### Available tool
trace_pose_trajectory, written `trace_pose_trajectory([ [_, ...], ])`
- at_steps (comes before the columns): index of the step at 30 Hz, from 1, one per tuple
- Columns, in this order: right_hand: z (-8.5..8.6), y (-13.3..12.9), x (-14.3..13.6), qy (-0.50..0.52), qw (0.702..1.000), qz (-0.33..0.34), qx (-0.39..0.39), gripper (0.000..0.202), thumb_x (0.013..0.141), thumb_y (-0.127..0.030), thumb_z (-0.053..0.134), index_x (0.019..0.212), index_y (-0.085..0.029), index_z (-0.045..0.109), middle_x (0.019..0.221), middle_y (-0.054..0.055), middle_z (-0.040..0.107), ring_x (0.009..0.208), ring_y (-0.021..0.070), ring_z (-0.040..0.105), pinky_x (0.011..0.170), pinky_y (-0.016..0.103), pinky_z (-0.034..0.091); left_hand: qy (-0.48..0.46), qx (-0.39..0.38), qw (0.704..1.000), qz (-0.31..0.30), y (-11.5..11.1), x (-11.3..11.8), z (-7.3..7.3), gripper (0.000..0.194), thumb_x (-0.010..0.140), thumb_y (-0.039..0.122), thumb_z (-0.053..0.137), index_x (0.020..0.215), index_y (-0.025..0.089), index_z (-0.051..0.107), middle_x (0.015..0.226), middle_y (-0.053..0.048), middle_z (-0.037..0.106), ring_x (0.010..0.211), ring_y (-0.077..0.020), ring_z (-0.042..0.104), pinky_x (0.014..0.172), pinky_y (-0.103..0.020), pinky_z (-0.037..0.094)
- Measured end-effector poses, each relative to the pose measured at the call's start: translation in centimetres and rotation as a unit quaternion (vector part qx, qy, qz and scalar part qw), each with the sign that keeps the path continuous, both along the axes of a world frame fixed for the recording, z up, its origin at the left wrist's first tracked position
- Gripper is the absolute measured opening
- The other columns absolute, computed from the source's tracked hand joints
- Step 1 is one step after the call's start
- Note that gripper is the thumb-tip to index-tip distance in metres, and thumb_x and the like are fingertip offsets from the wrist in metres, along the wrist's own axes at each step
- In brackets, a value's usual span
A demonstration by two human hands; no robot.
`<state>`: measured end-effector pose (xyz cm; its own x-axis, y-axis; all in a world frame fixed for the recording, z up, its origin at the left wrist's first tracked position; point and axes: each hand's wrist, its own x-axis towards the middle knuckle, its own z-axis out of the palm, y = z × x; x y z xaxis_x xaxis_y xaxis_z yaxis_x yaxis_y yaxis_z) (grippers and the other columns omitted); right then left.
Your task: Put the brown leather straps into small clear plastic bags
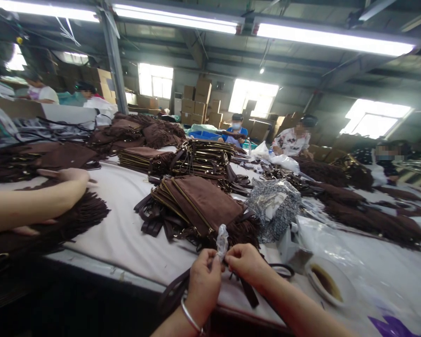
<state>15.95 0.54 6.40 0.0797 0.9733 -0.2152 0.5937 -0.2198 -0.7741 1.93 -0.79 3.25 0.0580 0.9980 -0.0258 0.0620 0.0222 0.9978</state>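
My left hand [206,276], with a silver bangle at the wrist, is closed round the base of a crumpled clear plastic wrap [222,239] that stands upright between my hands. Beside it, the fingertips of my right hand [243,263] are pinched together near the wrap's lower end; what they hold is too small to make out. Dark brown straps [248,292] hang below my hands at the table's front edge. Just beyond lies a stack of brown bags [203,201] with gold zippers and fringes.
Another person's arm [38,201] reaches over fringed brown bags at the left. More bag piles [136,133] lie behind. At the right are a speckled plastic bag [275,206], a small white box [294,250] and a dish of dark liquid [326,281]. Several people work farther back.
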Motion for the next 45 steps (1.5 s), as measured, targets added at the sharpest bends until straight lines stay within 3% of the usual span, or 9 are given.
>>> trace_pose_trajectory([
  [5, -0.8, -0.1, 0.0, 0.002, 1.000, -0.009, 0.023, 0.017, 0.068, -0.016, 0.053, 0.057, -0.015, 0.066, 0.051, 0.000, 0.061, 0.048, 0.0098, 0.047, 0.047, 0.021, 0.032, -0.149, -0.128, 0.980, -0.027, 0.0, 0.6, -0.4, 0.031, 0.080, 0.047, 0.057, 0.089, 0.017, 0.054, 0.062, 0.003, 0.061, 0.035, -0.0050, 0.036, 0.034, -0.019, 0.026],
  [12, -1.2, -0.2, -0.4, 0.034, 0.996, 0.000, 0.083, 0.017, 0.071, -0.020, 0.053, 0.063, -0.015, 0.068, 0.055, -0.002, 0.060, 0.054, 0.0110, 0.048, 0.051, 0.022, 0.032, -0.276, -0.225, 0.932, -0.072, -0.2, 0.3, 0.1, 0.031, 0.074, 0.042, 0.067, 0.086, 0.016, 0.054, 0.061, 0.005, 0.054, 0.039, -0.0017, 0.031, 0.038, -0.016, 0.027],
  [20, -1.3, 1.0, -0.2, 0.154, 0.987, 0.036, -0.020, 0.010, 0.062, -0.018, 0.061, 0.053, -0.014, 0.063, 0.046, -0.004, 0.052, 0.044, 0.0078, 0.039, 0.045, 0.021, 0.029, -0.292, -0.321, 0.895, -0.107, -1.1, 0.2, 0.8, 0.040, 0.069, 0.050, 0.071, 0.083, 0.017, 0.053, 0.059, 0.005, 0.052, 0.039, -0.0024, 0.031, 0.036, -0.016, 0.027],
  [24, -2.1, 1.0, -0.5, 0.187, 0.982, 0.018, -0.033, 0.018, 0.064, -0.029, 0.067, 0.056, -0.015, 0.060, 0.046, -0.005, 0.050, 0.042, 0.0073, 0.039, 0.043, 0.021, 0.030, -0.249, -0.259, 0.928, -0.095, -1.7, 0.9, 0.7, 0.044, 0.074, 0.060, 0.061, 0.075, 0.017, 0.052, 0.058, 0.003, 0.053, 0.039, -0.0050, 0.036, 0.037, -0.019, 0.031],
  [30, -2.5, -1.7, -0.3, 0.249, 0.966, -0.069, 0.002, 0.039, 0.077, -0.054, 0.058, 0.071, -0.015, 0.062, 0.055, -0.002, 0.055, 0.046, 0.0099, 0.046, 0.042, 0.022, 0.033, -0.097, -0.143, 0.984, -0.040, -1.8, 1.3, 0.1, 0.035, 0.085, 0.052, 0.049, 0.077, 0.018, 0.053, 0.060, 0.000, 0.058, 0.042, -0.0100, 0.045, 0.041, -0.023, 0.033],
  [34, -2.2, -3.1, -0.3, 0.344, 0.936, -0.072, 0.018, 0.034, 0.069, -0.045, 0.075, 0.077, -0.013, 0.068, 0.069, 0.001, 0.064, 0.064, 0.0126, 0.055, 0.060, 0.023, 0.043, 0.056, 0.048, 0.996, -0.053, -2.1, 0.8, 0.2, 0.017, 0.086, 0.033, 0.051, 0.082, 0.019, 0.060, 0.077, -0.005, 0.064, 0.071, -0.0179, 0.058, 0.065, -0.029, 0.043],
  [36, -2.3, -3.3, -0.2, 0.384, 0.919, -0.088, 0.015, 0.031, 0.067, -0.040, 0.079, 0.078, -0.013, 0.069, 0.073, 0.002, 0.066, 0.068, 0.0129, 0.056, 0.065, 0.023, 0.044, 0.076, 0.090, 0.990, -0.077, -2.0, 0.4, 0.5, 0.013, 0.083, 0.029, 0.054, 0.085, 0.020, 0.063, 0.084, -0.005, 0.065, 0.080, -0.0195, 0.058, 0.074, -0.031, 0.043],
  [40, -2.5, -3.4, 0.1, 0.484, 0.870, -0.086, -0.033, 0.026, 0.072, -0.035, 0.078, 0.080, -0.013, 0.068, 0.070, 0.001, 0.065, 0.063, 0.0108, 0.056, 0.061, 0.022, 0.044, -0.055, -0.103, 0.991, -0.071, -0.8, 0.1, 0.7, 0.020, 0.081, 0.038, 0.056, 0.081, 0.018, 0.060, 0.074, -0.003, 0.061, 0.067, -0.0162, 0.057, 0.061, -0.028, 0.043],
  [45, -2.3, -3.6, -0.3, 0.573, 0.815, -0.053, -0.065, 0.020, 0.076, -0.030, 0.075, 0.083, -0.013, 0.067, 0.073, 0.003, 0.067, 0.063, 0.0125, 0.061, 0.064, 0.026, 0.048, -0.284, -0.264, 0.914, -0.119, 0.7, 0.5, 0.3, 0.024, 0.074, 0.038, 0.066, 0.083, 0.016, 0.060, 0.063, 0.004, 0.053, 0.051, -0.0075, 0.046, 0.049, -0.019, 0.033],
])
